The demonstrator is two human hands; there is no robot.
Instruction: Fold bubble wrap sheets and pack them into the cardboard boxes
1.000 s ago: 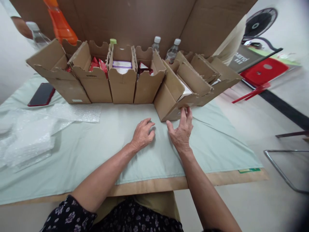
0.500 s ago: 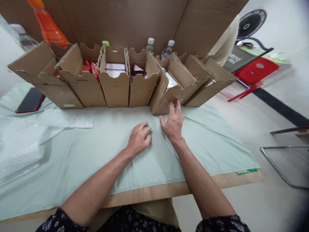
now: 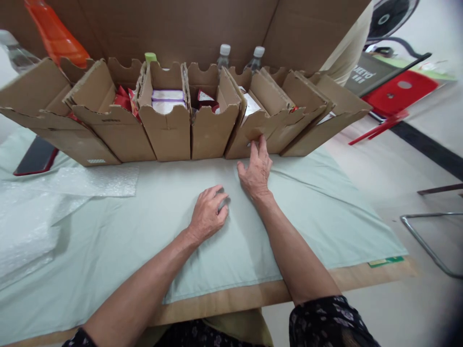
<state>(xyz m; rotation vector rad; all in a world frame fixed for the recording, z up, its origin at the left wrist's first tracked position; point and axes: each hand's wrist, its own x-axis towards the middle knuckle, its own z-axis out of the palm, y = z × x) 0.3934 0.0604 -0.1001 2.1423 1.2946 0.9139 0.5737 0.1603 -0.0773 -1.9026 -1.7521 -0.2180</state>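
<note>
Several open cardboard boxes stand side by side across the table. My right hand (image 3: 256,168) has its fingertips against the front of one cardboard box (image 3: 240,140), right of the middle, which holds something white. The fingers are stretched out and grip nothing. My left hand (image 3: 210,212) rests on the pale green cloth (image 3: 162,241), fingers loosely curved and apart, with nothing visible in it. Beside that box stands another box (image 3: 213,137) with dark red packs inside. Further left, a box (image 3: 164,140) holds white and purple packs (image 3: 168,99), and the box (image 3: 119,137) beyond it has red packets (image 3: 125,100).
Bubble wrap (image 3: 32,207) and a dark phone (image 3: 36,155) lie at the left. Behind the boxes rises a large cardboard panel (image 3: 181,29), with clear bottles (image 3: 255,59) and an orange bottle (image 3: 58,33) before it. A red stool (image 3: 401,91) and a fan (image 3: 390,17) are at the right.
My right hand has pushed the box away from me, bringing its front in line with its neighbours. My left hand stays on the cloth. The view has shifted slightly.
</note>
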